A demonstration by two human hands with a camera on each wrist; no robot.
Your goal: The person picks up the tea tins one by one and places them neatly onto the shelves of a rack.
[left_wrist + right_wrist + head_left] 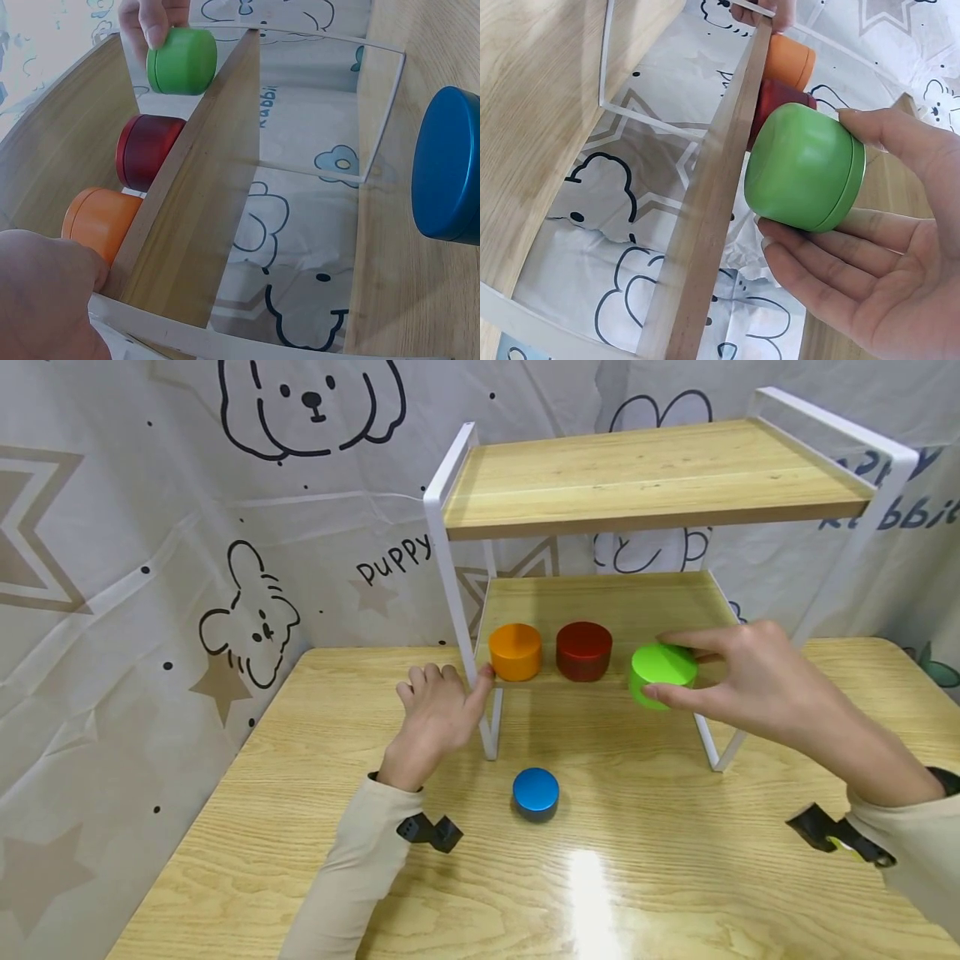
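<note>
My right hand [757, 672] pinches a green round lidded tin [663, 672] between thumb and fingers, at the right front edge of the rack's lower shelf [622, 602]. In the right wrist view the green tin [802, 166] is tilted and overlaps the board's edge. My left hand [438, 710] holds the rack's left white post [450, 572], thumb across it and fingers on its outer side. Beside that thumb an orange tin [515, 653] sits on the lower shelf, with a dark red tin [583, 652] to its right. A blue tin [536, 793] stands on the table.
The two-tier rack has white metal sides and a wooden top board [660, 468] above the tins. It stands on a wood-grain table [637, 877]. A cloth printed with cartoon animals and stars [135, 568] hangs behind and to the left.
</note>
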